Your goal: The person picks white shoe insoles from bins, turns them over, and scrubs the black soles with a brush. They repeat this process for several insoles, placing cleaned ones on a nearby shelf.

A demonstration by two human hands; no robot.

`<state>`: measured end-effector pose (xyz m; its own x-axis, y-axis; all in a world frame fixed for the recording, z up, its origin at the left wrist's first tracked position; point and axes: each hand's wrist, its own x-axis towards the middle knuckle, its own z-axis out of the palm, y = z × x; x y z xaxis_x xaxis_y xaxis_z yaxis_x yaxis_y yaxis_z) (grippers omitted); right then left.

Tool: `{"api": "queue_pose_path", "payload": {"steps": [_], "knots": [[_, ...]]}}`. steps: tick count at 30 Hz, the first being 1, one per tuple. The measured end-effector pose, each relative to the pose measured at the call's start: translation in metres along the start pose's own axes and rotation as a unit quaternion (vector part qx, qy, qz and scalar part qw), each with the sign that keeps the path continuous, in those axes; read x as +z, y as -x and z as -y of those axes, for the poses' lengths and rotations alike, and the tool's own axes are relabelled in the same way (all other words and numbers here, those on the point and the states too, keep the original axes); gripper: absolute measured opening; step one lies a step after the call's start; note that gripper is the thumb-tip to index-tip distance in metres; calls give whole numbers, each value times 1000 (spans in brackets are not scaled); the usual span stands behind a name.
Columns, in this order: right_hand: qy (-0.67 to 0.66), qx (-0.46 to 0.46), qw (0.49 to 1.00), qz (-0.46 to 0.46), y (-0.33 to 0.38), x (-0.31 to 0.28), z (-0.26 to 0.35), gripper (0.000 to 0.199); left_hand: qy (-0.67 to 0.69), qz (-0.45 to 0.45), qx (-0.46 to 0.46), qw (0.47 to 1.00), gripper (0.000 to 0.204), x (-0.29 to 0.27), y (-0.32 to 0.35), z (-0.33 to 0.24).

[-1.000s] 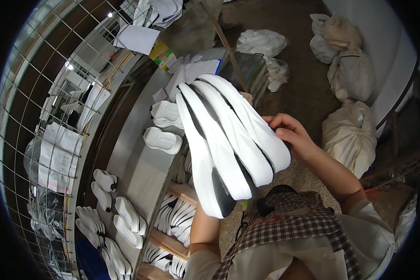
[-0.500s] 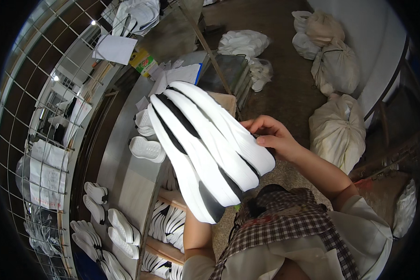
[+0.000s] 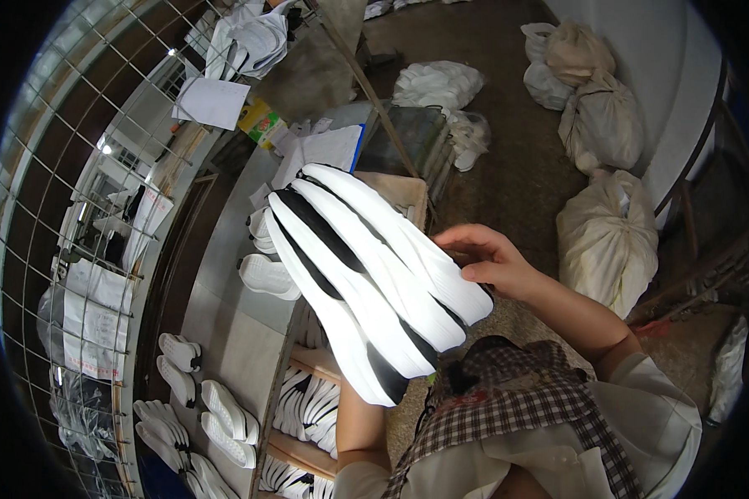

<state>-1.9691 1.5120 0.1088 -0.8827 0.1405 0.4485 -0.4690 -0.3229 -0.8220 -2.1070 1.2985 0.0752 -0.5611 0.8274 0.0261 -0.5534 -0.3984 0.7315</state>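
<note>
1. Right now the right hand (image 3: 493, 264) rests on a fanned stack of white shoe soles (image 3: 374, 283), fingers curled over its upper edge.
2. Underneath, the left hand is hidden by the stack; I cannot tell its grip, only its forearm (image 3: 359, 424) shows.
3. Below the stack runs a grey workbench (image 3: 225, 333) with more loose soles (image 3: 268, 276).

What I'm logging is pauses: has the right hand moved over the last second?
No, hardly. Judged against the brown box behind the soles, the right hand keeps its place at the soles' edge.
</note>
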Motion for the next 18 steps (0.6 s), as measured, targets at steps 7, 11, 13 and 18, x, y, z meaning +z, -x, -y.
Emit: {"api": "queue_pose_path", "payload": {"steps": [7, 11, 13, 18], "knots": [[85, -26, 995, 36, 6, -3, -7, 56, -8, 0, -6, 1000, 47, 1, -3, -5], [115, -37, 992, 36, 12, -3, -12, 55, -15, 1, -6, 1000, 47, 0, -6, -6], [122, -37, 991, 36, 15, -4, -14, 54, -15, 3, -9, 1000, 46, -1, -8, -5], [142, -53, 988, 35, 20, -2, -13, 54, -14, 7, -10, 1000, 46, -4, -11, -4]]}}
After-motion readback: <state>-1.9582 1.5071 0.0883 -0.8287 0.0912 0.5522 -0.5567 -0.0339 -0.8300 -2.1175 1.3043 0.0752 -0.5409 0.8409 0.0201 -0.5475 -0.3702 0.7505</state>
